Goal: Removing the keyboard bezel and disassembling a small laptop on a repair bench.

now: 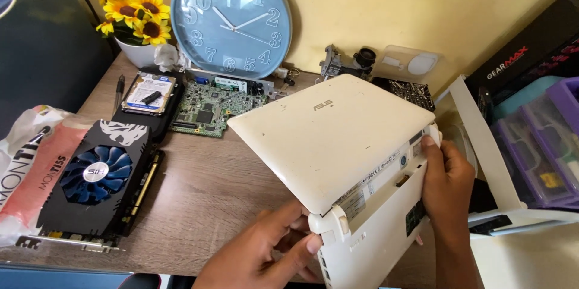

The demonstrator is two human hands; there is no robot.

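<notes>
A small white laptop (329,132) is tilted up above the wooden desk (205,192), its lid closed and facing me, the hinge edge nearest to me. My left hand (265,253) grips its near left corner, thumb pressed at the hinge end. My right hand (446,183) holds the right corner, thumb on the edge by the label strip.
On the desk's left lie a black graphics card with a blue fan (96,177), a hard drive (148,92), a green circuit board (211,108) and a pink plastic packet (30,162). A blue wall clock (232,18) and sunflowers (134,15) stand at the back. Storage boxes (531,144) sit to the right.
</notes>
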